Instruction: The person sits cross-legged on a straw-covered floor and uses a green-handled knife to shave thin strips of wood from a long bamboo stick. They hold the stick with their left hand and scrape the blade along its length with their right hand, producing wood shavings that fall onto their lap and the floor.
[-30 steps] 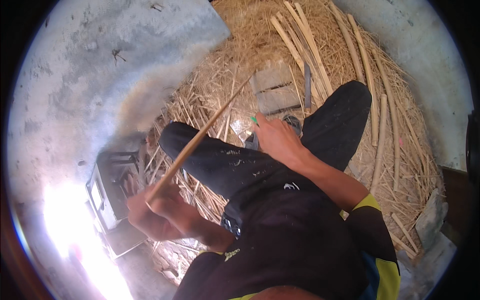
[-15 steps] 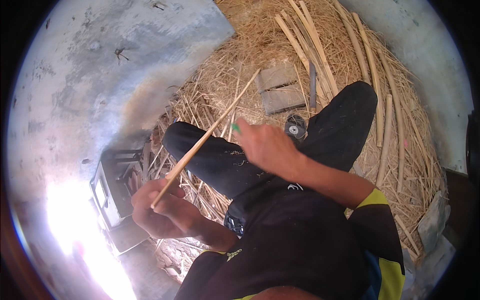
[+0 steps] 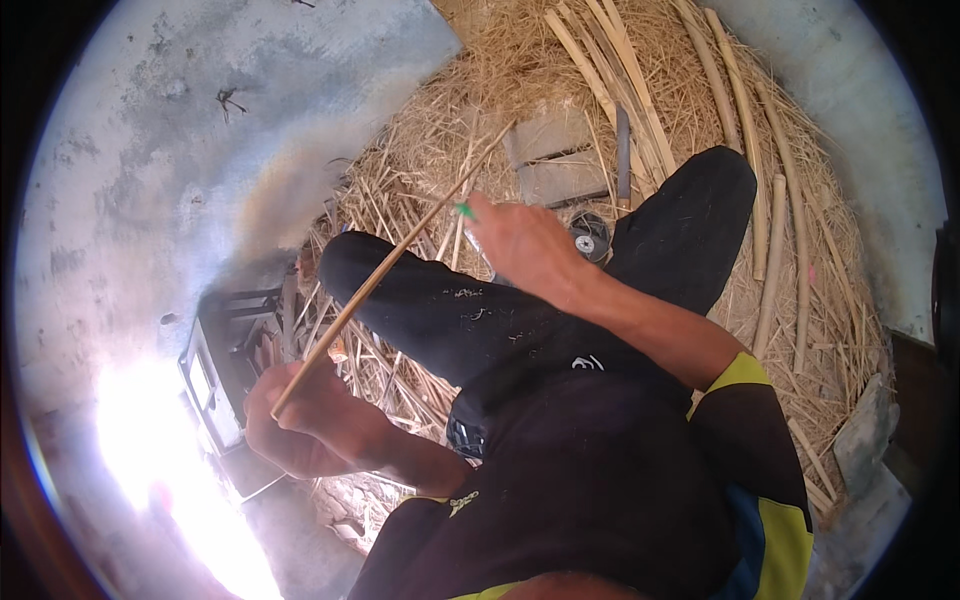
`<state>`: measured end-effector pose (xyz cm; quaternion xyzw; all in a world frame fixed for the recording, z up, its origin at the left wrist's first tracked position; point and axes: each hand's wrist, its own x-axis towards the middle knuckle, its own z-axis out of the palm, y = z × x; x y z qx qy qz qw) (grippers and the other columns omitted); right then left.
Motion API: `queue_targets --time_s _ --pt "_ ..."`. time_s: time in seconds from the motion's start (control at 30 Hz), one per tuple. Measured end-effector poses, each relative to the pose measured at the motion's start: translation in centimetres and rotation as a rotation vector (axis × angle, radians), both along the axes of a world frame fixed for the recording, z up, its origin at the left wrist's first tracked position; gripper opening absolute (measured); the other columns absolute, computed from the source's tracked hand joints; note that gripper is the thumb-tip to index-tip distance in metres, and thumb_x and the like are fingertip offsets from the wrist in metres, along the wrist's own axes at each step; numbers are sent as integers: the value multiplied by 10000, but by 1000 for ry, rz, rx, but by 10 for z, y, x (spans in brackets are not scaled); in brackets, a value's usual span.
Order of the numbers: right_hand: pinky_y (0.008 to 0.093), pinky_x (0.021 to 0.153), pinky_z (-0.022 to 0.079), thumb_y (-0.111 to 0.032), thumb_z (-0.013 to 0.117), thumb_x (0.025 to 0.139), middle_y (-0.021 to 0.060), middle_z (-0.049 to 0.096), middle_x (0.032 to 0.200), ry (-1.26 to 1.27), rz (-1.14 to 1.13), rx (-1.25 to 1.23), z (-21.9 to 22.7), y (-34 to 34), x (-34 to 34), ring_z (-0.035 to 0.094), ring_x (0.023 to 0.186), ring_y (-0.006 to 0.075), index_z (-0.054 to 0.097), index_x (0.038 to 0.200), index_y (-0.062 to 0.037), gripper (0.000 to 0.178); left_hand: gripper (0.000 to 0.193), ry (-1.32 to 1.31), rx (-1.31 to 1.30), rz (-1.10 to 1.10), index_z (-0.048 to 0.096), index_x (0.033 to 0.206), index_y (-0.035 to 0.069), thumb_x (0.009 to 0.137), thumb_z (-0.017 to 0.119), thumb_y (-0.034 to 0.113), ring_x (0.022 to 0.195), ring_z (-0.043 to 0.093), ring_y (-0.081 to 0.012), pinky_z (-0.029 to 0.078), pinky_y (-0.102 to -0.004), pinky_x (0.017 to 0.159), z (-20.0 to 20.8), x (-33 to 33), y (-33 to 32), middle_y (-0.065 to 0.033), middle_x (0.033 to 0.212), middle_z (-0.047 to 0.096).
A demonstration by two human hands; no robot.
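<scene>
A long, thin bamboo strip (image 3: 368, 283) slants from lower left to upper right over my left thigh. Its near end lies in my left hand (image 3: 318, 425), whose fingers are closed round it. The far tip narrows above the straw near two flat blocks. My right hand (image 3: 525, 248) is closed beside the strip's middle stretch, between my knees. A small green piece (image 3: 465, 209) shows at its thumb side; the rest of what this hand holds, if anything, is hidden.
Straw and shavings (image 3: 480, 90) cover the floor. Two grey blocks (image 3: 562, 180) lie ahead, beside a dark narrow blade-like tool (image 3: 623, 150). Split bamboo strips (image 3: 640, 90) and round poles (image 3: 770, 265) lie at the right. A pale wall (image 3: 180, 180) and a dark box-like frame (image 3: 215, 370) are at the left.
My right hand has moved away from my body along the strip. My left hand has shifted slightly left with the strip's near end.
</scene>
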<state>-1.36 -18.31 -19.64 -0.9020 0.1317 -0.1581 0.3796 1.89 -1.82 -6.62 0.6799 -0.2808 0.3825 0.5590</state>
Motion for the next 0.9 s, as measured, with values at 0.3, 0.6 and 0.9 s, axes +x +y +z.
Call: queue_targets --time_s 0.3,0.6,0.9 --pt "490 525 477 -131 454 906 216 574 597 36 -18 -124 1 2 35 609 577 398 474 988 19 172 308 83 -38 104 531 937 -23 938 545 285 564 458 -99 365 -230 501 4 11 17 -92 719 562" --pt "426 523 529 -35 466 827 223 619 666 219 -90 -274 -54 -21 26 657 632 353 475 933 35 127 382 -26 -32 98 519 904 -48 947 510 332 501 453 -106 351 -214 436 6 -4 -1 -113 645 535" --pt "399 619 549 -116 513 845 187 675 848 571 -185 -332 -171 -70 62 678 788 313 590 1053 -20 242 313 -2 2 -59 529 921 -33 943 529 279 567 521 -134 398 -203 460 4 -18 -2 -131 754 565"
